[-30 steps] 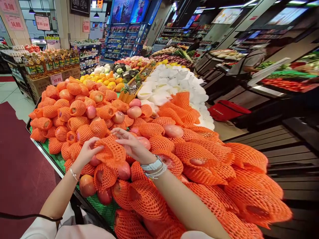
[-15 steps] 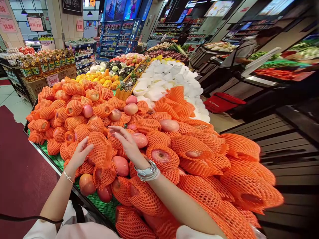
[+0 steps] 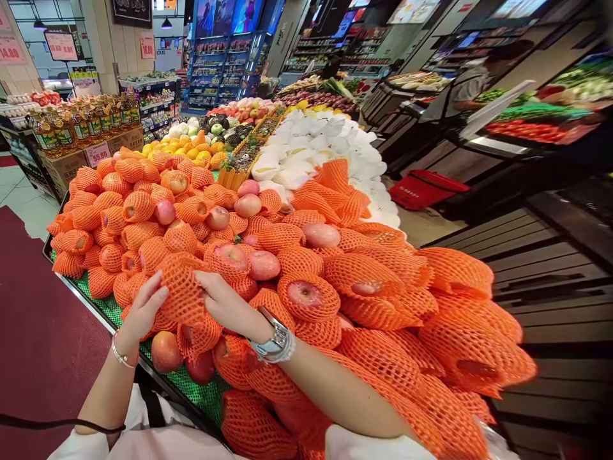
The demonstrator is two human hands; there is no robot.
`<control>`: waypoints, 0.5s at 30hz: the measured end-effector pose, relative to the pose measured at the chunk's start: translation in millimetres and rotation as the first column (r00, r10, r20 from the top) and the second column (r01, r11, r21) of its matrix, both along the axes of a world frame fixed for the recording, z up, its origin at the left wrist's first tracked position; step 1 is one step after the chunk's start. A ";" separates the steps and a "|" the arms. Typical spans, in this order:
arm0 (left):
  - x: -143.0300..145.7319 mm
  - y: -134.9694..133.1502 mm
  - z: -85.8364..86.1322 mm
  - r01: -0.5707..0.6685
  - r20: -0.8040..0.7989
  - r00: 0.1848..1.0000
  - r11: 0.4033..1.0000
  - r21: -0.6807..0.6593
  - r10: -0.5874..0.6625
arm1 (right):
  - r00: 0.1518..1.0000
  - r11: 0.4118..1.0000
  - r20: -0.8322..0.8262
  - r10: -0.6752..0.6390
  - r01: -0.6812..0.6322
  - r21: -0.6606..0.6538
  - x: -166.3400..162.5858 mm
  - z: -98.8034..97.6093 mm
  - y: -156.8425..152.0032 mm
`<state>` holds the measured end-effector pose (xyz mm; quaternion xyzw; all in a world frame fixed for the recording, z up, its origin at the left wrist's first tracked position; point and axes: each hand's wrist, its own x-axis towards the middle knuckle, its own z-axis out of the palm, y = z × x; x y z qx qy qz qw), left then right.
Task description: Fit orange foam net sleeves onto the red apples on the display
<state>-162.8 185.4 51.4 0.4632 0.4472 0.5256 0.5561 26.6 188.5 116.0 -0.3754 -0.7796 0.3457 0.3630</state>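
An orange foam net sleeve (image 3: 183,289) is held up between my two hands over the near left part of the heap. My left hand (image 3: 145,306) grips its left side, thumb and fingers closed on it. The fingers of my right hand (image 3: 218,299) pinch its right edge. Whether fruit sits inside this sleeve I cannot tell. Below it lie another netted apple (image 3: 200,337) and two bare apples, one being a red apple (image 3: 166,351). Netted apples (image 3: 306,294) surround both hands, some with red skin showing.
Green mesh matting (image 3: 198,393) lines the stand's near edge. White-wrapped fruit (image 3: 325,144) and yellow fruit (image 3: 191,152) are piled behind. Oil bottles (image 3: 81,128) stand at the left. A red basket (image 3: 426,188) and a person (image 3: 472,89) are at the right, beside vegetable stands.
My right hand, open and raised before, has come down and left and closed on the sleeve's right edge. The sleeve has shifted slightly left in my left hand.
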 end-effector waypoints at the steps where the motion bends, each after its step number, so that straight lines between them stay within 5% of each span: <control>1: -1.6 -3.9 0.2 0.021 -0.046 0.999 0.999 0.039 -0.020 | 0.999 1.000 -0.046 0.005 -0.006 -0.015 1.2 -2.8 2.7; 8: 1.0 -7.2 5.2 0.001 -0.194 0.980 0.968 0.250 0.049 | 0.911 0.988 -0.386 -0.146 0.115 -0.103 12.1 -11.5 9.3; 12: 8.8 3.3 18.0 -0.159 0.214 0.966 0.986 0.046 0.146 | 0.836 0.966 -0.483 -0.259 0.236 -0.108 13.7 -5.4 4.9; 15: 13.5 7.0 30.8 0.006 0.548 0.834 0.994 -0.105 0.053 | 0.807 0.959 -0.527 -0.268 0.169 -0.229 13.4 -11.9 12.9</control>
